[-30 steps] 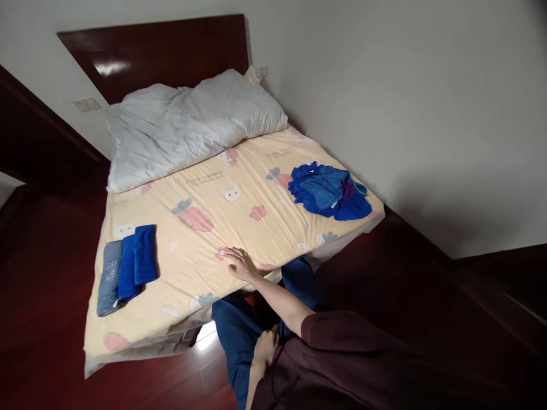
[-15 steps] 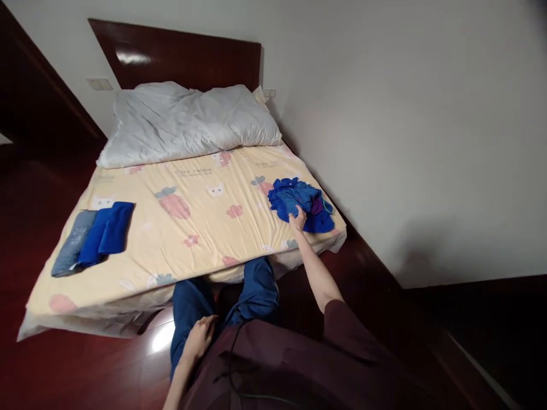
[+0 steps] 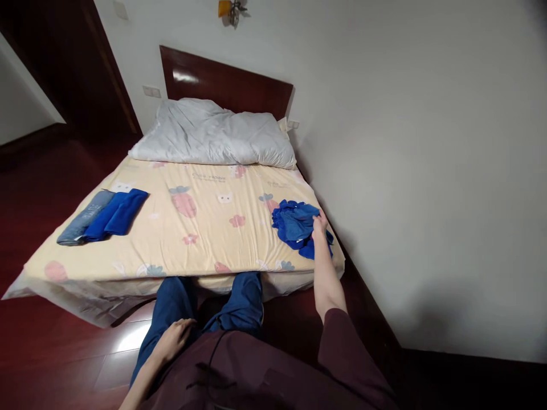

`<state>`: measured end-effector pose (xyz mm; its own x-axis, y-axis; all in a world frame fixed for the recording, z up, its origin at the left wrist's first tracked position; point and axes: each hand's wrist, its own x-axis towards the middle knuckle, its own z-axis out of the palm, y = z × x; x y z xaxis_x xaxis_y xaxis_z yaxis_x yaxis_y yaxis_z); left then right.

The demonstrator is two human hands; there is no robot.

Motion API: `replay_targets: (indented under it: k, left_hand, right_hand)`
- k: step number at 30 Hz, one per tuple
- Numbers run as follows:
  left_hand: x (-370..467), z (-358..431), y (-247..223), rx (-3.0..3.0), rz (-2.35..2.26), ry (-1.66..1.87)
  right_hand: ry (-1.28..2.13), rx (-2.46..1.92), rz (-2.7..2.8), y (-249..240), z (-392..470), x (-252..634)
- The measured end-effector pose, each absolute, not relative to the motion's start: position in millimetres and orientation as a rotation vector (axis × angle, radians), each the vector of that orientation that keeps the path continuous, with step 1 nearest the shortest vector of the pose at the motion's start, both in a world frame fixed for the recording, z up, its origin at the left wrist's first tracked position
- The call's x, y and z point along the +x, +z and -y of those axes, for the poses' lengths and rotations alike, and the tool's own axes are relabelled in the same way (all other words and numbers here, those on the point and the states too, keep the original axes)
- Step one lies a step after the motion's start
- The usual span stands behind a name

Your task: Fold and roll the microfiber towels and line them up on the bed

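At the bed's right front corner, my right hand is closed on the right edge of a medium-blue cloth. This cloth lies over a crumpled heap of brighter blue cloth, which partly shows around it. My left hand lies on my left thigh, its fingers loosely extended and holding nothing. On the left side of the bed sit folded cloths side by side: a grey-blue one with pale lettering and bright blue folds beside it.
The bed has a yellow sheet printed with carrots and rabbits. A bunched pale grey quilt lies by the dark wooden headboard. A white wall runs close along the bed's right side. A wall lamp hangs above.
My right hand has moved from the front of the heap to its right side, pulling the medium-blue cloth's edge rightward over the purple patch. My left hand stays on my thigh. The view has shifted.
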<state>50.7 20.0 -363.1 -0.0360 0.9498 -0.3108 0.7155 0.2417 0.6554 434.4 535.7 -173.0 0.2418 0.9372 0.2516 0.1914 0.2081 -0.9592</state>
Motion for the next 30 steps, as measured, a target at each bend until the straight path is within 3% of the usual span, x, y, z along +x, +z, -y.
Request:
replay_targets:
  k: [7, 15, 21, 30]
  left_hand:
    - [50, -23, -360, 1.517, -1.777, 0.451]
    - [55, -31, -351, 1.41, -1.746, 0.666]
    - [75, -75, -290, 1.197, -1.588, 1.074]
    - [106, -195, -234, 0.729, -1.169, 1.542]
  right_hand:
    - [0.792, -0.911, 1.083, -72, -560, 451]
    - [0.91, -0.595, 1.245, 14, -496, 413]
    - [1.023, -0.508, 1.333, 28, -441, 366]
    - [1.394, -0.388, 1.381, 4, -359, 283]
